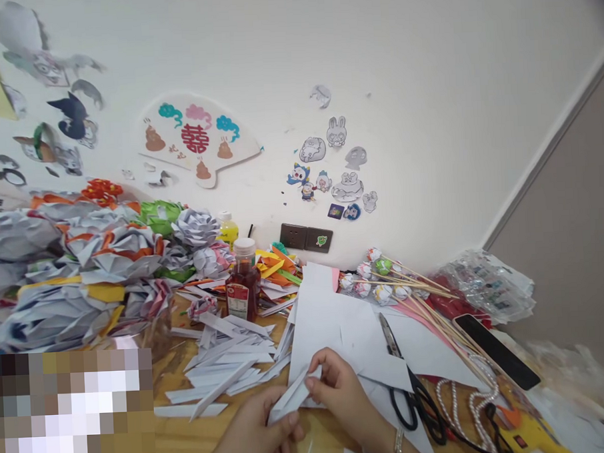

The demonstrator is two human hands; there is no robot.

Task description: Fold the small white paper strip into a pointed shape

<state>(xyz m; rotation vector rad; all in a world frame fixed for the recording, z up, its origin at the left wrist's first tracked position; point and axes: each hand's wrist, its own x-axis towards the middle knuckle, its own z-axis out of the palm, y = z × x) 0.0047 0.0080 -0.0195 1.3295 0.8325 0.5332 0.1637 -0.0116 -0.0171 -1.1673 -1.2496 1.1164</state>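
Both hands meet low in the middle of the view over a wooden table (191,438). My left hand (255,432) pinches the lower end of a narrow folded white paper strip (293,395). The upper end of the same strip is pinched by my right hand (339,388), thumb and fingers pressed together. A pile of similar folded white strips (228,363) lies just left of the hands. Flat white paper sheets (331,319) lie under and behind the right hand.
Black-handled scissors (406,382) lie right of my right hand, next to a black phone (495,350), wooden skewers (436,307) and a yellow glue gun (528,433). A brown bottle (243,289) stands behind the strips. Paper flowers (83,263) heap at the left.
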